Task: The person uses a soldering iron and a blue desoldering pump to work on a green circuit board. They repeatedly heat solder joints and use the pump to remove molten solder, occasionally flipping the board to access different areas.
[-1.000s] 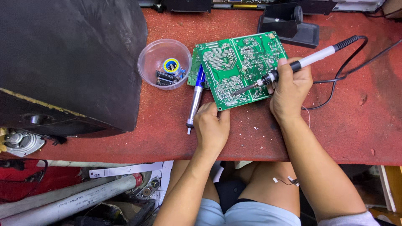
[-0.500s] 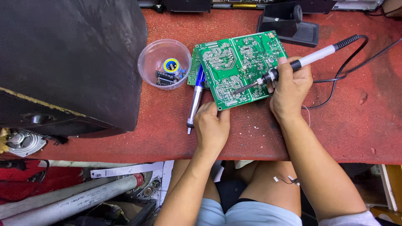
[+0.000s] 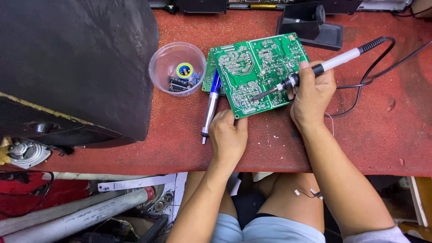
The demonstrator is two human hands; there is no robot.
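A green circuit board [image 3: 252, 67] lies solder side up on the red bench top [image 3: 369, 135]. My right hand [image 3: 312, 92] grips a white and black soldering iron [image 3: 324, 67], its tip resting on the board's lower middle. My left hand [image 3: 228, 135] presses on the board's near left corner, fingers curled. A blue and silver desoldering pump [image 3: 210, 105] lies just left of the board, beside my left hand.
A clear plastic bowl [image 3: 157, 74] with small parts and a solder spool sits left of the board. A large black cabinet [image 3: 67, 67] fills the left side. A black iron stand [image 3: 310, 27] is at the back. The iron's black cord [image 3: 373, 85] loops to the right.
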